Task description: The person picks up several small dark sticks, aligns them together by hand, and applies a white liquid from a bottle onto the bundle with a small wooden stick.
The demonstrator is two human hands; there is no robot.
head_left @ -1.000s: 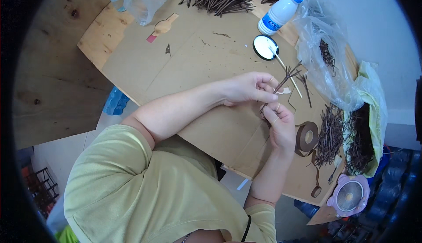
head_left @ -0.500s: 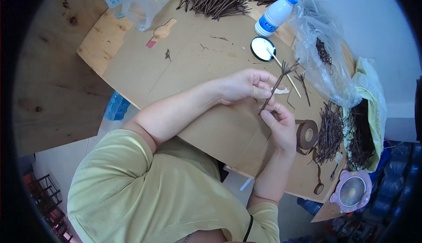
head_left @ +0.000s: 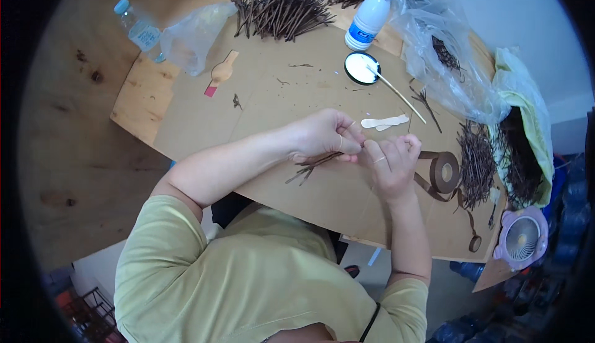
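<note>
Above the cardboard, my left hand [head_left: 331,133] is closed around a brown branched twig [head_left: 317,162]. The forked tips stick out below that hand, toward the lower left. Touching it from the right, my right hand [head_left: 393,166] pinches at the twig's other end; the fingers hide the exact spot. Pale bands circle some of my fingers. Beside the right hand lies a roll of brown tape [head_left: 444,172], its strip trailing to a small coil [head_left: 475,244]. Two wooden spatulas [head_left: 384,122] rest just beyond my hands, and a loose forked twig [head_left: 426,108] lies farther right.
Bundles of brown twigs [head_left: 282,11] are heaped at the back. A white bottle [head_left: 370,17] stands near a round dish of white paste [head_left: 359,68] with a stick [head_left: 403,97] in it. To the right are more twigs [head_left: 476,163], plastic bags [head_left: 446,95] and a pink fan [head_left: 520,239].
The twig has swung from upright, forks up, to forks pointing lower left. My hands have come fingertip to fingertip, uncovering the wooden spatulas. The view has shifted slightly.
</note>
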